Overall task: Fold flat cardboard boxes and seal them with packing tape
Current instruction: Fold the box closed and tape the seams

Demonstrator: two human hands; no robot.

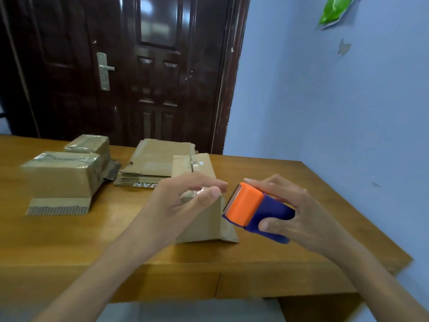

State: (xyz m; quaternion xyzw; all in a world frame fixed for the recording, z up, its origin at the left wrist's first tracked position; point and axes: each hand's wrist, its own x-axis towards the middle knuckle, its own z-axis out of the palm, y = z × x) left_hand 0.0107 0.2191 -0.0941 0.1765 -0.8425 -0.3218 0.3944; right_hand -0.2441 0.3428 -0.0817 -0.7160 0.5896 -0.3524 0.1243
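Observation:
A small cardboard box (204,224) stands on the wooden table (69,240) near its front edge, with its lower flaps splayed on the wood. My left hand (176,201) is at the box's top, thumb and fingers loosely curved over the taped upper edge. My right hand (294,212) grips an orange and blue tape dispenser (257,212), whose serrated blade is close to the box's upper right corner.
Two taped boxes (62,177) stand at the back left. A stack of flat cardboard boxes (157,163) lies at the back middle. A dark door (139,66) is behind the table; a blue wall (348,112) runs along the right.

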